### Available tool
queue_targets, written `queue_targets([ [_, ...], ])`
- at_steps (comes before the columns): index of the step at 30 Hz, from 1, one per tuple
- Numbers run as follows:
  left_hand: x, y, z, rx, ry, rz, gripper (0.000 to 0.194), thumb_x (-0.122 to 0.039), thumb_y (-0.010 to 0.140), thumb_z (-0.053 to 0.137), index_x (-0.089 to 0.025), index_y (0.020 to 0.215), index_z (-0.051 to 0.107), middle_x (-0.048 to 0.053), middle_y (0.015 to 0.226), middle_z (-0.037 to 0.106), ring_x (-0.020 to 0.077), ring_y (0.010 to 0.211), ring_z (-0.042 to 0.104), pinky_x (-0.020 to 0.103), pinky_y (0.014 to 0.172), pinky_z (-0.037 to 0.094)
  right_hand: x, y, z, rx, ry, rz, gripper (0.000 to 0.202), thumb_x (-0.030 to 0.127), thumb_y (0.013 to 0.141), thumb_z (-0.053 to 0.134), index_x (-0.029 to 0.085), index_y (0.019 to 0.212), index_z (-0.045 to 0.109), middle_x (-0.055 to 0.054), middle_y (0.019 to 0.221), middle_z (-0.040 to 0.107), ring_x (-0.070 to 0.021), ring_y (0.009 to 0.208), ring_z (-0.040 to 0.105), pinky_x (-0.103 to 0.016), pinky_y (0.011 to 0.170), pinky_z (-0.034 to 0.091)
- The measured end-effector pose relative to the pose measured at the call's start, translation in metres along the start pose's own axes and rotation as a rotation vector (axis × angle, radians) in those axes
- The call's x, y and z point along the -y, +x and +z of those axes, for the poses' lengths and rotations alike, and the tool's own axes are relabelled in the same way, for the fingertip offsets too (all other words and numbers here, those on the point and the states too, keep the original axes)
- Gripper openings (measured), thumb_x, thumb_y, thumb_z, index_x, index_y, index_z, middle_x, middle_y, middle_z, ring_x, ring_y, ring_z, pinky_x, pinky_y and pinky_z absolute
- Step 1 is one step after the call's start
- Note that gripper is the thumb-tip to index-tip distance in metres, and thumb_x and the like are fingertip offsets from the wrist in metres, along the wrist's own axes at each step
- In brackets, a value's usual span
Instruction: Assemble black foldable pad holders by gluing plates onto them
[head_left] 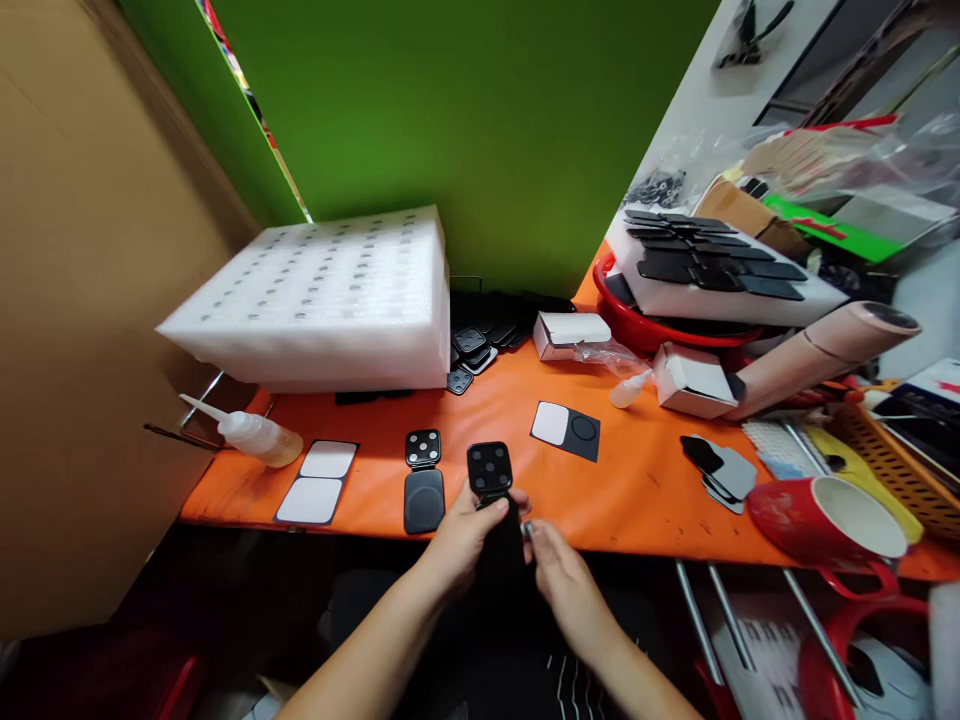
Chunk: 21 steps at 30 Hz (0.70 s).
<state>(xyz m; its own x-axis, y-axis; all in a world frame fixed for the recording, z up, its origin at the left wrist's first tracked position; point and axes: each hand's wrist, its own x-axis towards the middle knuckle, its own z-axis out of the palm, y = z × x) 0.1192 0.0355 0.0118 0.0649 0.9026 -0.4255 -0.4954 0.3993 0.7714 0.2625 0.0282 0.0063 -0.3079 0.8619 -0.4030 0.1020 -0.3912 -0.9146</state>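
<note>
A black hinged two-panel piece (490,468) with round dots on its top square is held upright at the table's front edge. My left hand (469,530) grips it near the hinge, thumb in front. Close to its right side, my right hand (559,570) is closed in a pinch on a small shiny metallic part (529,529); what kind of part is too small to tell. A similar black hinged piece (424,500) lies unfolded on the table to the left, its dots lighter. Beside that is a dark sheet with two white rounded squares (319,498).
A dropper bottle (259,438) lies tilted at left, near a large white foam block (322,340). Black pieces (471,345) are piled behind. Rightward are a sticker sheet (583,432), small bottle (628,390), white boxes (694,380), a pink flask (825,355) and red mug (795,520).
</note>
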Motion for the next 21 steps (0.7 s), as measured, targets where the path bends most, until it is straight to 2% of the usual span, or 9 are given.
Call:
queue_targets([
  [2, 0.004, -0.002, -0.005, 0.000, 0.070, -0.019, 0.023, -0.025, 0.071, 0.063, -0.014, 0.091, 0.057, 0.008, 0.091, 0.068, 0.0196, 0.080, 0.064, 0.037, 0.081, 0.048, 0.009, 0.002, -0.011, -0.088, -0.247, -0.136, 0.033, 0.050, 0.089, 0.040, 0.020, 0.085, 0.054, -0.002, 0.077, 0.056, -0.0150, 0.069, 0.052, -0.026, 0.064, 0.039],
  [4, 0.009, -0.003, -0.008, 0.039, 0.217, 0.000, 0.023, -0.016, 0.070, 0.057, -0.015, 0.093, 0.058, 0.007, 0.093, 0.067, 0.0212, 0.084, 0.063, 0.039, 0.083, 0.048, 0.021, 0.006, -0.018, -0.082, -0.487, -0.235, 0.029, 0.042, 0.092, 0.037, 0.021, 0.088, 0.056, -0.004, 0.084, 0.060, -0.0177, 0.077, 0.055, -0.029, 0.070, 0.039],
  [7, 0.017, -0.008, -0.009, 0.108, 0.514, 0.127, 0.054, -0.004, 0.066, 0.047, -0.018, 0.118, 0.053, 0.007, 0.116, 0.062, 0.0241, 0.111, 0.054, 0.043, 0.100, 0.039, 0.034, 0.009, -0.020, 0.012, -0.771, -0.303, 0.027, 0.035, 0.092, 0.036, 0.022, 0.085, 0.058, -0.005, 0.084, 0.063, -0.0201, 0.078, 0.057, -0.031, 0.068, 0.038],
  [9, 0.021, -0.012, -0.007, 0.160, 0.694, 0.240, 0.074, 0.002, 0.064, 0.040, -0.022, 0.134, 0.040, 0.005, 0.135, 0.050, 0.0221, 0.127, 0.041, 0.043, 0.109, 0.028, 0.038, 0.010, -0.018, 0.031, -0.923, -0.316, 0.028, 0.033, 0.092, 0.036, 0.021, 0.080, 0.059, -0.005, 0.079, 0.063, -0.0204, 0.072, 0.057, -0.031, 0.063, 0.037],
  [11, 0.024, -0.017, -0.006, 0.202, 0.824, 0.318, 0.083, 0.005, 0.063, 0.036, -0.024, 0.140, 0.030, 0.004, 0.143, 0.039, 0.0206, 0.131, 0.034, 0.044, 0.112, 0.023, 0.039, 0.009, -0.018, 0.020, -0.991, -0.335, 0.028, 0.032, 0.091, 0.037, 0.021, 0.079, 0.059, -0.005, 0.075, 0.062, -0.0194, 0.066, 0.056, -0.031, 0.060, 0.035],
  [13, 0.026, -0.020, -0.006, 0.217, 0.897, 0.337, 0.085, 0.006, 0.063, 0.035, -0.023, 0.142, 0.024, 0.005, 0.146, 0.034, 0.0204, 0.132, 0.033, 0.045, 0.112, 0.024, 0.039, 0.007, -0.020, 0.041, -0.978, -0.364, 0.027, 0.032, 0.091, 0.038, 0.021, 0.082, 0.061, -0.005, 0.075, 0.061, -0.0185, 0.064, 0.055, -0.031, 0.060, 0.034],
  [17, 0.030, -0.024, -0.008, 0.215, 0.978, 0.309, 0.080, 0.003, 0.070, 0.036, -0.019, 0.144, 0.016, 0.009, 0.147, 0.032, 0.0211, 0.133, 0.032, 0.045, 0.111, 0.026, 0.043, 0.004, -0.023, 0.159, -0.952, -0.348, 0.025, 0.039, 0.088, 0.044, 0.021, 0.091, 0.061, -0.006, 0.083, 0.063, -0.0205, 0.073, 0.057, -0.031, 0.062, 0.034],
  [21, 0.033, -0.025, -0.008, 0.213, 1.017, 0.275, 0.080, 0.003, 0.069, 0.037, -0.016, 0.144, 0.018, 0.011, 0.146, 0.032, 0.0222, 0.132, 0.033, 0.043, 0.111, 0.026, 0.043, 0.005, -0.019, 0.156, -1.015, -0.283, 0.025, 0.039, 0.088, 0.043, 0.020, 0.084, 0.060, -0.005, 0.079, 0.063, -0.0187, 0.069, 0.056, -0.029, 0.060, 0.032],
])
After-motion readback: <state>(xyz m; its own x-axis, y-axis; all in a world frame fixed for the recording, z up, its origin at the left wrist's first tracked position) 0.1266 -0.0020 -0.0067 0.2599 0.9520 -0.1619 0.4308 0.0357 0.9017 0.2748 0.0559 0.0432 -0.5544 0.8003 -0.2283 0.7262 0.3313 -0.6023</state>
